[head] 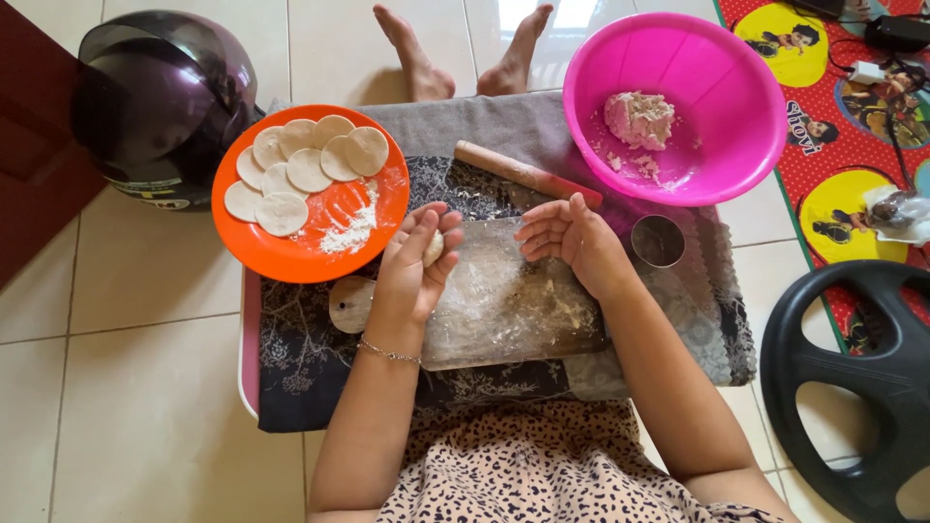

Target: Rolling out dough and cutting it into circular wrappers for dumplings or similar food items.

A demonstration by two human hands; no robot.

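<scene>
Floured wooden board [504, 300], centre of a cloth-covered low table. Left hand [415, 260]: over the board's left end, fingers curled loosely around a small dough piece [433, 248]. Right hand [570, 237]: over the board's upper right, empty, fingers together and slightly bent. Rolling pin [526, 174]: just beyond the board. Orange plate [334, 242] of dough discs [305, 167]: left of the board. Pink bowl [722, 87] with a dough lump [639, 118]: beyond its right end. Round metal cutter [658, 240]: right of the board.

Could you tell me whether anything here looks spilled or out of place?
Loose flour lies in a patch on the orange plate beside the dough discs. A dark helmet sits on the floor against that plate.
</scene>
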